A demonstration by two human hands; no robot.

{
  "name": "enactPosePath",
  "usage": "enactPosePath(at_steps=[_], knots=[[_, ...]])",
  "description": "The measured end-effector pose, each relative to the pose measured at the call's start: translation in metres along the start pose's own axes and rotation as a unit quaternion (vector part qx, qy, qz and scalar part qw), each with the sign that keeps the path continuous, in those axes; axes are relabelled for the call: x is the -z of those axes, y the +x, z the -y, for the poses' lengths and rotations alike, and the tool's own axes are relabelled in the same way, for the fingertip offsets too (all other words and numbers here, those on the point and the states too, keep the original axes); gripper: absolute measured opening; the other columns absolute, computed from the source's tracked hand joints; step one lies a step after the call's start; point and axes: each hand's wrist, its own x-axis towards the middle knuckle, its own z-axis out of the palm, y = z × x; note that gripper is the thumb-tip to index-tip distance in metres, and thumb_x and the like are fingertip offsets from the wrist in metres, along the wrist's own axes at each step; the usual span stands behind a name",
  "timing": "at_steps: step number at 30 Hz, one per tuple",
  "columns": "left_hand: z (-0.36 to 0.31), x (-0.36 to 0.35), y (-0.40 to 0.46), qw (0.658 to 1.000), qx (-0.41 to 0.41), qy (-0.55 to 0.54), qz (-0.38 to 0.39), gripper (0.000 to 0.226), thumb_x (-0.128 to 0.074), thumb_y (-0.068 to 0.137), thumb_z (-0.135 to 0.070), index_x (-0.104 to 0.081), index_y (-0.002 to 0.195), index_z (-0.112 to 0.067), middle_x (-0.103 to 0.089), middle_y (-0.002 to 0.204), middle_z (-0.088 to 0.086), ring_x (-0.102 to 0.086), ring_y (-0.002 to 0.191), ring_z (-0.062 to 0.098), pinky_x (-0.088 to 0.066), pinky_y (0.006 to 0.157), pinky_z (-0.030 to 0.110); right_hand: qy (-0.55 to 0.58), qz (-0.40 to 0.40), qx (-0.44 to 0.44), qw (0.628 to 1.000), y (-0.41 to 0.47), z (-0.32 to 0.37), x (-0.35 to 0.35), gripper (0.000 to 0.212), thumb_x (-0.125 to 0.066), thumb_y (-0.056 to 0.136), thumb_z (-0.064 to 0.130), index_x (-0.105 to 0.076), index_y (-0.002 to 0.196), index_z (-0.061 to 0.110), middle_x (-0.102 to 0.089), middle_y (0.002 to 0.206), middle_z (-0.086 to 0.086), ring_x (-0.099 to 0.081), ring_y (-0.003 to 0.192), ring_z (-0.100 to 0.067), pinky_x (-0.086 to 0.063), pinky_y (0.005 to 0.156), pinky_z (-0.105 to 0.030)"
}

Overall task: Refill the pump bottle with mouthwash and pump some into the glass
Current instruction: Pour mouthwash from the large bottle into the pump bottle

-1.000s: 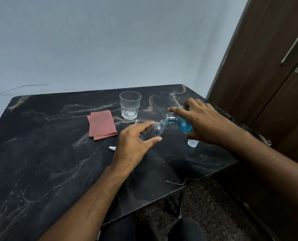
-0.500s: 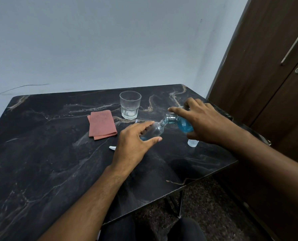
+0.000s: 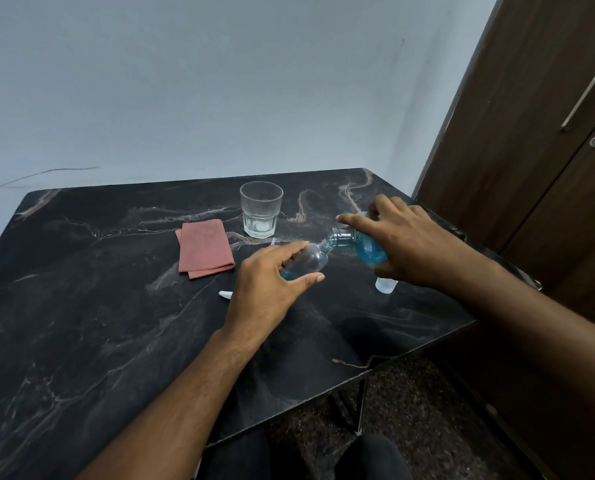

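Right hand [image 3: 407, 244] clasped mouthwash bottle [image 3: 365, 249], neck tilted down-left, mouth touching pump bottle [image 3: 306, 263] opening — left hand [image 3: 272, 282] wrapped round it, body leaning toward pour.

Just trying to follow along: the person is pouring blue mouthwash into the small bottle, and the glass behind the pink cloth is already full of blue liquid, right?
Not quite. The head view shows the glass looking clear, with no blue liquid in it. The rest holds: the right hand tips the mouthwash bottle into the small bottle held by the left hand, beside the pink cloth.
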Motion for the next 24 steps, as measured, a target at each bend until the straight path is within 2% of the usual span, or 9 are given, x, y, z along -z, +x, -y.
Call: enactPosePath(at_steps=[13,24], knots=[[-0.0034,0.0014,-0.0007,1.0,0.005,0.013,-0.001,0.059,-0.091,0.071,-0.042,-0.072,0.126,-0.035,-0.073,0.097,-0.016,-0.066,0.091,0.004,-0.059,0.085,0.03,-0.004,0.003,0.001,1.0,-0.0011,0.0005,0.002,0.109,-0.085,0.071,0.04,-0.015,0.155,0.039,-0.037,0.138,-0.008,-0.042,0.123,-0.025,-0.043,0.099,-0.044],[-0.0071,0.0029,-0.0009,1.0,0.011,0.012,0.004,0.06,-0.091,0.072,-0.041,-0.072,0.128,-0.032,-0.073,0.1,-0.014,-0.068,0.095,0.007,-0.06,0.088,0.034,-0.003,0.007,0.002,1.0,-0.0013,0.0014,0.0042,0.108,-0.084,0.073,0.039,-0.015,0.156,0.038,-0.037,0.138,-0.008,-0.041,0.124,-0.025,-0.042,0.1,-0.045]])
